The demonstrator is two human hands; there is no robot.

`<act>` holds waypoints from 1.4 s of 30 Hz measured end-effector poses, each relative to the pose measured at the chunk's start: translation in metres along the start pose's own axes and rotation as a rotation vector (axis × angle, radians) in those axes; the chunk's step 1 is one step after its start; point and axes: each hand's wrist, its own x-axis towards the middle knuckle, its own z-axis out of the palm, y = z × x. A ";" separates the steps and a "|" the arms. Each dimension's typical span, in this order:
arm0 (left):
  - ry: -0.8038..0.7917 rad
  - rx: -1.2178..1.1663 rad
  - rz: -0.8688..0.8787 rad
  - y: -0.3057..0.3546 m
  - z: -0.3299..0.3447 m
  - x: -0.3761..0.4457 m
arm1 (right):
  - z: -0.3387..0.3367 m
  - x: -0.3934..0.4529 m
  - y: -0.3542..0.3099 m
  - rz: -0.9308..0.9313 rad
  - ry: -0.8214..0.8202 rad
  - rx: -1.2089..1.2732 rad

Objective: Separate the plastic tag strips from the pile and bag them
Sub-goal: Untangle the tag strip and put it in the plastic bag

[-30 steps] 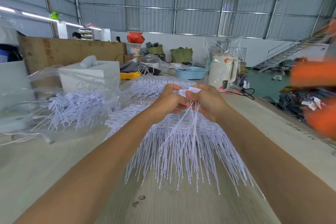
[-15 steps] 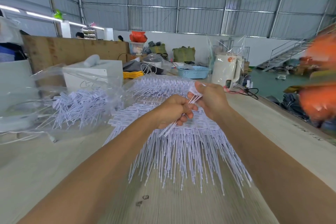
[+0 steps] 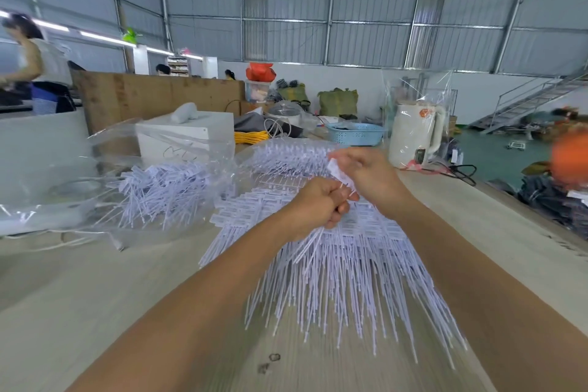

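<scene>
We see the left hand (image 3: 319, 204) fisted round a thin bundle of tag strips (image 3: 310, 240), whose stems stick out below the fist and slant down over the pile (image 3: 346, 274). The right hand (image 3: 366, 173), just above and beyond it, pinches the flat label ends (image 3: 337, 169) of the same bundle between thumb and fingers; the 2 hands touch at the knuckles. Both are raised above the pile, which lies fanned on the table (image 3: 95, 289) directly beneath them, label heads at the far side and thin stems spreading toward us.

The strips are white plastic: small rectangular tabs at 1 end, long stiff needle-like tails at the other. To the left a clear, crinkled plastic bag (image 3: 105, 175) lies on its side with a further bunch of strips (image 3: 165, 191) inside. A cream kettle (image 3: 413, 134) wrapped in clear film stands behind the right hand, beside a light blue basket (image 3: 356, 134).

Compared with half a second ago, the right hand has drawn the label ends a little higher and further from the left fist, and a person (image 3: 35, 64) has come into view at the far left.
</scene>
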 end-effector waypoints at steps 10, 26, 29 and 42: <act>0.130 -0.005 0.022 -0.001 -0.004 -0.001 | 0.009 0.004 0.002 -0.015 -0.189 -0.074; 0.346 -0.073 -0.042 -0.002 -0.022 -0.022 | 0.057 0.013 -0.002 0.120 -0.014 0.184; 0.387 -0.075 -0.060 -0.006 -0.039 -0.039 | 0.080 0.008 -0.011 0.146 -0.003 0.190; 0.627 0.096 -0.142 -0.026 -0.124 -0.102 | 0.189 -0.007 -0.041 0.147 -0.176 0.216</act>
